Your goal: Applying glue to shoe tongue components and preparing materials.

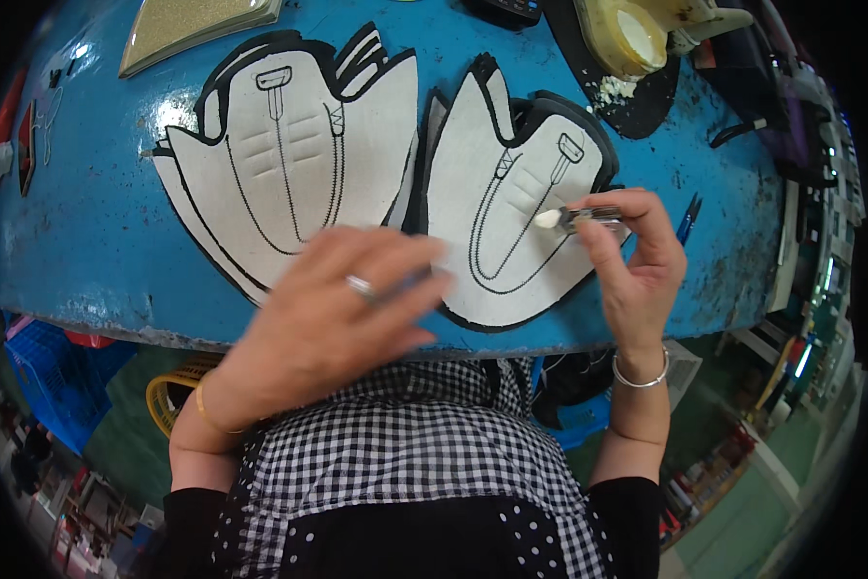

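The right hand [642,262] is pinching a glossy brush [561,220], its white tip pointing over the smaller stack of matte, curve-stitched panels [511,227]; left of that stack, the left hand [342,304] is blurring, grip unclear.

The right grip [642,265] pinches a short, white-tipped brush [596,214], which points left over a stack of dark-edged, stitched white pieces [516,265]. Ahead of the left grip [323,304], which is blurred, lies a second stack [284,164]; whether that grip holds anything is unclear. Well beyond the right grip stands a yellow container [629,43]; just to that grip's right, a dark pointed tool [688,218] lies on the blue worktop [86,232].
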Motion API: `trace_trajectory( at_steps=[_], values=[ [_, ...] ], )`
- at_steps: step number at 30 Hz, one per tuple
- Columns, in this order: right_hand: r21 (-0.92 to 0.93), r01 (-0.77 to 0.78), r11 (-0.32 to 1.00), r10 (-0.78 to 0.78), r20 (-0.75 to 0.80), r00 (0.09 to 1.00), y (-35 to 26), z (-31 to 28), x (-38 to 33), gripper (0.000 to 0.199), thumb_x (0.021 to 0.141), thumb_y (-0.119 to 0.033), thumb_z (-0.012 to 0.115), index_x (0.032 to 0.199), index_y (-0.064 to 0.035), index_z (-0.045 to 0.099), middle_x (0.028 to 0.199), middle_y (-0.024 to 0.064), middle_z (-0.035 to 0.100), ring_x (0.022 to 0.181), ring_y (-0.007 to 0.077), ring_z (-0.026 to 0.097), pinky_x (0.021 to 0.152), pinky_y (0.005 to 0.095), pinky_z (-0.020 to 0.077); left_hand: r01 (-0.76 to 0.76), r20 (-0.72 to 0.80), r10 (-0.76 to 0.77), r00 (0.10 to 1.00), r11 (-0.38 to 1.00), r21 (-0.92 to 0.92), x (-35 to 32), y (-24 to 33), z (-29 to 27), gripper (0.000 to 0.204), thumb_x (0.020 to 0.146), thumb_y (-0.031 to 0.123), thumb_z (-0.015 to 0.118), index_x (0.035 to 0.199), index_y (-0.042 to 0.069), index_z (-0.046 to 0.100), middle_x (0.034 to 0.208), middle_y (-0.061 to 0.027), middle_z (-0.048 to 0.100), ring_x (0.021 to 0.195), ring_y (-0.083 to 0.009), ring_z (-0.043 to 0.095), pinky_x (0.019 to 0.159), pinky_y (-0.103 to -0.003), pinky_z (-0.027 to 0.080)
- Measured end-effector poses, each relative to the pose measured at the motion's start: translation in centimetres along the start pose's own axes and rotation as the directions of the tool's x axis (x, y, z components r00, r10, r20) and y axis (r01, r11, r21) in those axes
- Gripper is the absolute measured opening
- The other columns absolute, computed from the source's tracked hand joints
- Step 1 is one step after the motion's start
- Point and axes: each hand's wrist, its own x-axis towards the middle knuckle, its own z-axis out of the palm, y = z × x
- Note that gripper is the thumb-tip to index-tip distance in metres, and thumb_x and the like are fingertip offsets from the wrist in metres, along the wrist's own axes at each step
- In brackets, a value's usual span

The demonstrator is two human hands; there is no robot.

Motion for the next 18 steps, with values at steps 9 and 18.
trace_trajectory(
  at_steps=[9,18],
  values=[
    [-0.422,0.227,0.878,-0.299,-0.111,0.948,1.3,1.2,2.3,0.019,0.076,-0.012,0.082,0.090,-0.0082,0.071,0.080,0.0011,0.066,0.070,0.0165,0.056,0.070,0.0314,0.0420,-0.214,-0.003,0.215,0.977,0.973,0.086,1.5,0.7,3.9,0.036,0.079,0.021,0.071,0.110,0.003,0.069,0.120,-0.0058,0.063,0.104,-0.0209,0.060,0.089,-0.035,0.048],
    [-0.283,0.425,0.860,-0.398,0.151,0.905,-0.3,0.7,1.3,0.028,0.076,-0.009,0.082,0.101,-0.0067,0.069,0.090,0.0015,0.070,0.078,0.0152,0.061,0.079,0.0340,0.0443,-0.250,-0.082,0.269,0.960,0.950,0.184,3.1,-0.2,3.4,0.027,0.077,0.010,0.065,0.102,0.001,0.070,0.103,-0.0094,0.065,0.090,-0.0227,0.064,0.074,-0.032,0.051]
  ],
)
